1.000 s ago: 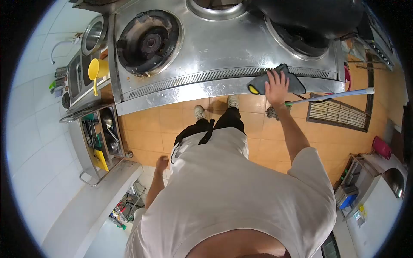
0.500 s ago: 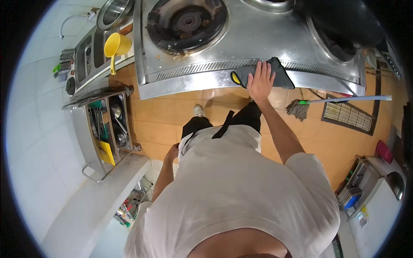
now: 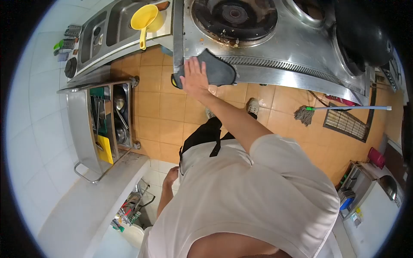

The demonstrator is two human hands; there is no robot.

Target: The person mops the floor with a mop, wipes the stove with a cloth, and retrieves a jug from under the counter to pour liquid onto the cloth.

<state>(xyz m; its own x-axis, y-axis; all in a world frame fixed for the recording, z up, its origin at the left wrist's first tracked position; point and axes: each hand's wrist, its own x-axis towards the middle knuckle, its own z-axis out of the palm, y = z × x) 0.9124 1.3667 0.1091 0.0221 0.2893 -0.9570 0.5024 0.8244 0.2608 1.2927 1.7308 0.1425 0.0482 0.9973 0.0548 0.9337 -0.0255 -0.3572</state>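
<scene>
My right hand (image 3: 195, 78) lies flat, fingers stretched out, on a dark grey cloth (image 3: 220, 71) with a bit of yellow at its left edge. Under the cloth is the front ledge of a steel stove (image 3: 292, 72), near its left corner, and part of the cloth covers the slotted strip (image 3: 266, 64). Beside my left hip hangs my left hand (image 3: 172, 175), low and away from the stove. Its fingers are partly hidden, and nothing shows in it.
A black-ringed burner (image 3: 234, 21) with food scraps lies behind the cloth. A yellow ladle-shaped dipper (image 3: 146, 19) rests beside the sink (image 3: 120, 26). A steel trolley (image 3: 79, 129) stands at left. On the tiled floor at right are a mop (image 3: 304, 115) and a drain grate (image 3: 346, 122).
My right hand and the cloth have slid left along the stove's front ledge, from its middle to near the left corner. My body and view have shifted too. My left hand still hangs down.
</scene>
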